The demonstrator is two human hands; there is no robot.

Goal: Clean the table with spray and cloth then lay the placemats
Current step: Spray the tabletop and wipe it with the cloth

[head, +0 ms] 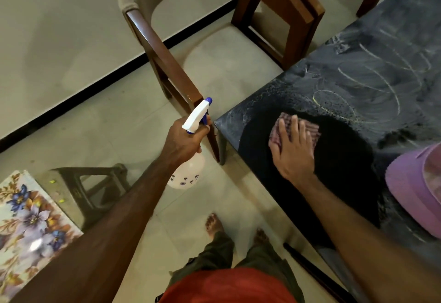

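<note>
The dark table (358, 71) fills the right side, its top streaked with wet swirls and pale curved marks. My right hand (292, 150) lies flat with straight fingers on a pink checked cloth (310, 130) near the table's left corner. My left hand (186, 136) grips the neck of a white spray bottle (188, 173) with a blue-tipped nozzle, held over the floor left of the table corner. A floral placemat (31, 221) rests on a stool at the lower left.
A wooden chair with a beige seat (214, 59) stands at the table's left end. A dark plastic stool (95, 188) holds the floral mat. A purple object (415, 188) sits on the table's right edge. My bare feet stand on the tiled floor (119, 116).
</note>
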